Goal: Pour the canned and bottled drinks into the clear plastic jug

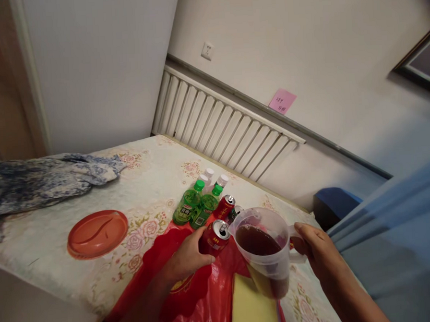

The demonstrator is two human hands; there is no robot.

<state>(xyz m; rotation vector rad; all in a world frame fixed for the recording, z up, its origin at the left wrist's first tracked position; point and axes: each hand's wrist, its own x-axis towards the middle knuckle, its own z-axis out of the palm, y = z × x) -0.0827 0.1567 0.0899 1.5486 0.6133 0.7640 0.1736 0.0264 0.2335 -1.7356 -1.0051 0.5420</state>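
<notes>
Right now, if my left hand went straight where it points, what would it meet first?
The red can that your left hand grasps comes first. Beyond it, roughly along that line, is the translucent pitcher held by your right hand, though depth between them is unclear.

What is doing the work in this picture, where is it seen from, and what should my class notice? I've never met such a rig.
There is no machine: each grip is one person's bare hand. The single picture comes from a camera worn on that person's head, looking forward and down. The left grip curls round an opened red can; the right grip holds a translucent jug of dark liquid by its handle. On the flower-patterned cover lie an orange-red dish, a bunched blue-and-white cloth and red plastic sheeting. Green bottles and another red can stand just beyond the hands.
</notes>
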